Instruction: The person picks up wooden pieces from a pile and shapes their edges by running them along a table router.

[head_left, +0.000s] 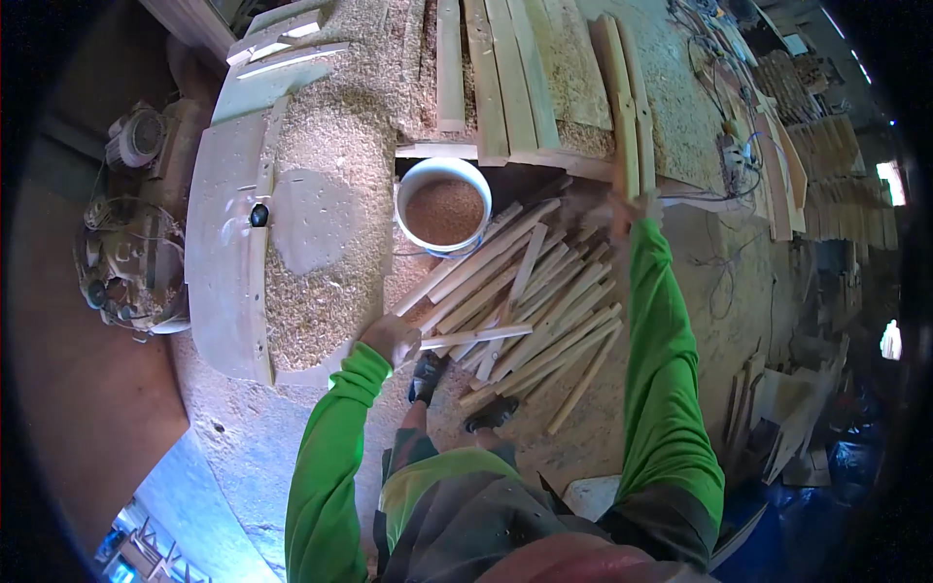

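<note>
My left hand (392,340) is closed around one end of a short wooden strip (478,336), beside the near corner of the shavings-covered table. The strip points right, above a loose pile of wooden strips (544,291) on the floor. My right hand (632,210) is stretched forward at the near ends of two long wooden strips (627,107), which lie on the right workbench. It is smeared by motion, so I cannot make out whether its fingers grip them.
A white bucket (444,165) of sawdust stands between the table (224,243) and the pile. More boards (486,78) lie across the far bench among shavings. A dusty motor (136,138) is at the left. Cables (743,170) and stacked boards (836,185) are at the right.
</note>
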### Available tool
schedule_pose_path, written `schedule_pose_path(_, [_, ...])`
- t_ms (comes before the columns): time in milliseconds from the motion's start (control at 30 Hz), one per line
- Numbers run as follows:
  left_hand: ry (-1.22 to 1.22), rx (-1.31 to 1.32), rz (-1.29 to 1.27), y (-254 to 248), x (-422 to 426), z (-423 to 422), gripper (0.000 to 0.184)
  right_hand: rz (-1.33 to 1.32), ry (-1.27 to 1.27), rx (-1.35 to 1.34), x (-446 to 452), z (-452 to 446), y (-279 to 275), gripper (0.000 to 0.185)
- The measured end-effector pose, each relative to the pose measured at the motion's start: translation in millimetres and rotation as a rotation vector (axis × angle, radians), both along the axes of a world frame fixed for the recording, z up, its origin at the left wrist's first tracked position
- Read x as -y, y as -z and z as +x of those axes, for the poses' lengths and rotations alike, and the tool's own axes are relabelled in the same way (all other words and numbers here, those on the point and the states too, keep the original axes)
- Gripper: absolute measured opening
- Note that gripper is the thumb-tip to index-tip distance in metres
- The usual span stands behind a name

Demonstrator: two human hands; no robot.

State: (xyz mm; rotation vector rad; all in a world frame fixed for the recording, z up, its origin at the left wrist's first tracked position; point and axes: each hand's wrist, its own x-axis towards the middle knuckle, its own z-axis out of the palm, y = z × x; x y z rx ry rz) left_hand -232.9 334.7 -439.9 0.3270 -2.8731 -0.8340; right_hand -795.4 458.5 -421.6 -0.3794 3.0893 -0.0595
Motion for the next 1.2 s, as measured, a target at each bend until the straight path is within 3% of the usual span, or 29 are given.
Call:
schedule_pose_path(33, [0.006, 0.006, 0.008, -6.0, 0.1, -0.5, 0.011, -0.049, 0.034, 0.126, 0.6, 8.7, -19.0, 0.088])
schedule_pose_path(133, [-0.013, -0.001, -0.032, -2.5, -1.1, -3.8, 0.011, -0.728, -0.083, 0.623, -24.2, -18.4, 18.1, 0.064])
schedule_pose_path(200, [-0.030, 0.027, -0.057, 3.5, 0.1, -0.4, 0.012, -0.927, 0.038, 0.895, -27.5, -12.9, -3.7, 0.047])
schedule_pose_path(267, [-0.019, 0.083, -0.051, 6.4, -0.9, 1.8, 0.012, -0.972, 0.088, 1.020, -38.6, 4.7, -18.0, 0.039])
schedule_pose_path(400, [-0.058, 0.104, -0.097, -19.8, -3.8, -8.0, 0.013, -0.885, -0.069, 0.961, -73.7, 47.6, -31.2, 0.035])
schedule_pose_path(533, [-0.025, 0.079, -0.023, -1.0, -0.8, 0.0, 0.016, -1.170, -0.113, 1.139, -64.8, 122.4, -66.9, 0.036])
schedule_pose_path(667, [-0.014, 0.104, 0.013, 10.2, 0.4, 0.5, 0.015, -1.224, -0.012, 1.243, -18.7, 168.3, -88.5, 0.039])
schedule_pose_path(767, [-0.014, 0.082, -0.033, 17.2, -1.4, 0.4, 0.013, -1.101, -0.139, 0.961, 27.8, 185.0, -85.7, 0.050])
schedule_pose_path(900, [0.089, 0.144, -0.131, 19.8, 3.7, -5.8, 0.016, -0.865, -0.428, 0.795, 110.0, 197.7, -95.3, 0.062])
schedule_pose_path(933, [0.130, 0.159, -0.142, 21.0, -0.3, -6.5, 0.016, -0.797, -0.530, 0.736, 138.9, 170.6, -60.1, 0.071])
schedule_pose_path(1000, [0.120, 0.167, -0.059, 19.1, -3.8, -7.3, 0.014, -0.505, -0.673, 0.349, 170.2, 162.5, -48.1, 0.076])
schedule_pose_path(1067, [0.107, 0.182, 0.006, 16.6, 2.6, -4.5, 0.013, -0.317, -0.674, 0.077, 208.7, 177.8, -45.1, 0.082])
schedule_pose_path(1100, [0.202, 0.198, -0.145, 25.1, 0.1, -9.9, 0.013, -0.263, -0.650, 0.010, 218.6, 188.3, -44.8, 0.085])
schedule_pose_path(1200, [0.101, 0.058, 0.024, 24.9, 0.8, -3.6, 0.011, -0.126, -0.605, -0.170, 210.5, 238.7, -56.1, 0.094])
